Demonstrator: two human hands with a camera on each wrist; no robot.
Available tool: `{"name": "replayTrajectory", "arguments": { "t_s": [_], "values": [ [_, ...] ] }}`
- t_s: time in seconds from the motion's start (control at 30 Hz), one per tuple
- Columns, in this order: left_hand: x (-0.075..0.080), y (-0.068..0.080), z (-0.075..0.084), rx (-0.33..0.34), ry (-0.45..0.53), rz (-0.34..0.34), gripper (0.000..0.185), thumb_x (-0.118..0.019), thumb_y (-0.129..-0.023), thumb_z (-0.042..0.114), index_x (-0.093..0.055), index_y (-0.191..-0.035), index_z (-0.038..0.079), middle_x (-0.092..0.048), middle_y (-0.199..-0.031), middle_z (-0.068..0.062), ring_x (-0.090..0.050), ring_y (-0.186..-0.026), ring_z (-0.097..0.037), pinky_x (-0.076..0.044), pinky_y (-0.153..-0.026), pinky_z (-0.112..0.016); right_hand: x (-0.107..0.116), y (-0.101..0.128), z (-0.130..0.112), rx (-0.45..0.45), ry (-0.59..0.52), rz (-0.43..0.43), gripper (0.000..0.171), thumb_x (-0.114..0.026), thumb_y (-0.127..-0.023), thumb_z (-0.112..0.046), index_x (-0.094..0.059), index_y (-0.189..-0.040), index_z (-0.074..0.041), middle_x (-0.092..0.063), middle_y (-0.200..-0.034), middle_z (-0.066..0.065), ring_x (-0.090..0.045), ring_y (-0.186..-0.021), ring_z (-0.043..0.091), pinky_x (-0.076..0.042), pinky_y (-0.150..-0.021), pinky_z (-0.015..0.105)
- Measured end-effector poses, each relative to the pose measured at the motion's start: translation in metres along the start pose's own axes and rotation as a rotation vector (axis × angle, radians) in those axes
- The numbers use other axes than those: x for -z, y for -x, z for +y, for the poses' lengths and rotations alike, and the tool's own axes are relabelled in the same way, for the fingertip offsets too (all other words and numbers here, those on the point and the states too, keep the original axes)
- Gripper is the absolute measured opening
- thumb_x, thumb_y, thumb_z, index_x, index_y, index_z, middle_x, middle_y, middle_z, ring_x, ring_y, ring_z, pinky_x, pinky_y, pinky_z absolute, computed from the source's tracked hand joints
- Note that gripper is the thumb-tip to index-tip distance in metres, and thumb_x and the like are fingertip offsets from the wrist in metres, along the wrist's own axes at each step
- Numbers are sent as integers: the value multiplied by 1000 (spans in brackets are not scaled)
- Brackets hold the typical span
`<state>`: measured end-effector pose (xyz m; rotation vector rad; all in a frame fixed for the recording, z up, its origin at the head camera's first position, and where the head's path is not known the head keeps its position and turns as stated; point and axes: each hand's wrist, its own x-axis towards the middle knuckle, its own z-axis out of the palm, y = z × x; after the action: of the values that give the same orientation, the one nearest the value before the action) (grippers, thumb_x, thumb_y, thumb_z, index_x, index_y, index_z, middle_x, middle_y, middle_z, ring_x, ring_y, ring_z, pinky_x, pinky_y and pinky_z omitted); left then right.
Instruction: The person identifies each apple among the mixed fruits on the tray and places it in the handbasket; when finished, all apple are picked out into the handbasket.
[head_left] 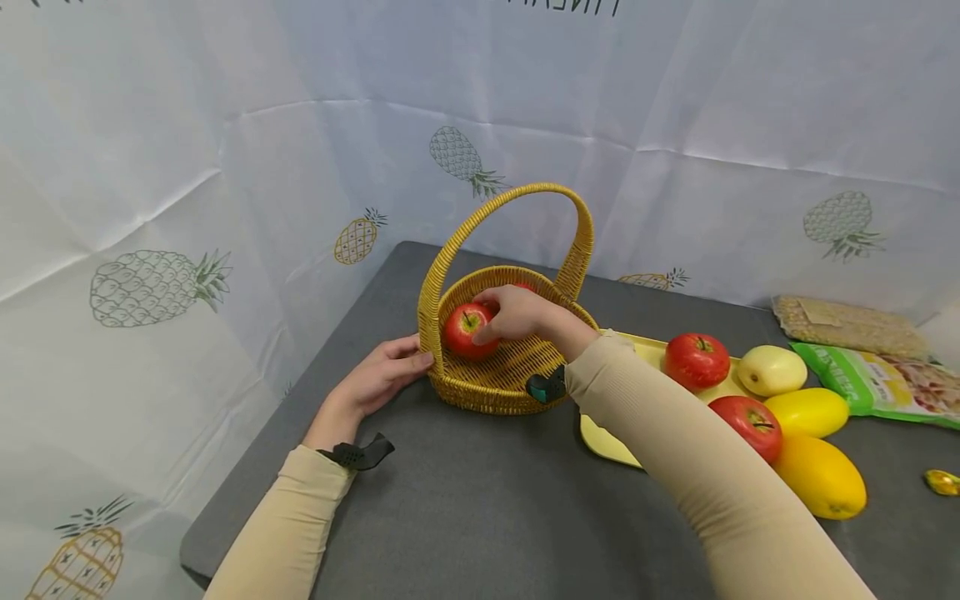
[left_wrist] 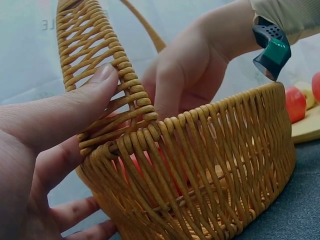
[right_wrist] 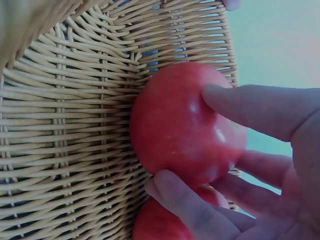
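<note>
A woven yellow basket (head_left: 480, 392) with a tall handle (head_left: 517, 193) stands on the grey table. My right hand (head_left: 506, 317) reaches into it and its fingers (right_wrist: 200, 210) curl round a red apple (head_left: 461, 329) (right_wrist: 180, 120) lying against the inner wall. A second red apple (right_wrist: 160, 222) lies just under the first. My left hand (head_left: 382, 371) rests on the table at the basket's left side. Its thumb (left_wrist: 75, 110) presses on the base of the handle and its fingers lie along the outer wall (left_wrist: 215, 165).
To the right, a yellow tray (head_left: 607, 446) holds two red apples (head_left: 697, 360), a pale pear (head_left: 772, 369) and two yellow mangoes (head_left: 821, 477). Snack bags (head_left: 877, 379) lie at the far right. Pineapple-print cloth walls off the back and left. The table's edge runs front left.
</note>
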<state>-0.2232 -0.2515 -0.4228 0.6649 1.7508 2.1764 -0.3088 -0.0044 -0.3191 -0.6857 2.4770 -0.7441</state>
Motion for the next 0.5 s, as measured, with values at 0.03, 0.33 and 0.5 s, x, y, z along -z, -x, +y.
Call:
{"name": "replayTrajectory", "arguments": {
  "t_s": [0.03, 0.33, 0.5],
  "values": [
    [0, 0, 0, 1, 0, -1, 40, -64, -103, 13, -60, -140, -3, -54, -143, -22, -51, -134, -33, -45, -108, -35, 0, 0, 0, -3, -1, 3, 70, -78, -92, -24, -48, -153, -11, -54, -140, 11, -54, -119, 27, -52, -95, 39],
    [2, -3, -3, 0, 4, -13, 28, -64, -103, 14, -70, -130, 18, -56, -142, -20, -53, -132, -31, -46, -108, -35, -2, 3, 3, 16, 81, 104, 64, -71, -95, -16, -48, -154, -11, -53, -146, 12, -52, -123, 28, -49, -100, 42],
    [4, -2, -5, -6, 8, -20, 28, -63, -103, 13, -71, -129, 19, -60, -138, -11, -54, -131, -29, -46, -107, -34, -2, 7, 7, 16, 50, 122, 63, -70, -95, -14, -47, -154, -11, -49, -151, 11, -49, -132, 29, -46, -104, 43]
  ]
}}
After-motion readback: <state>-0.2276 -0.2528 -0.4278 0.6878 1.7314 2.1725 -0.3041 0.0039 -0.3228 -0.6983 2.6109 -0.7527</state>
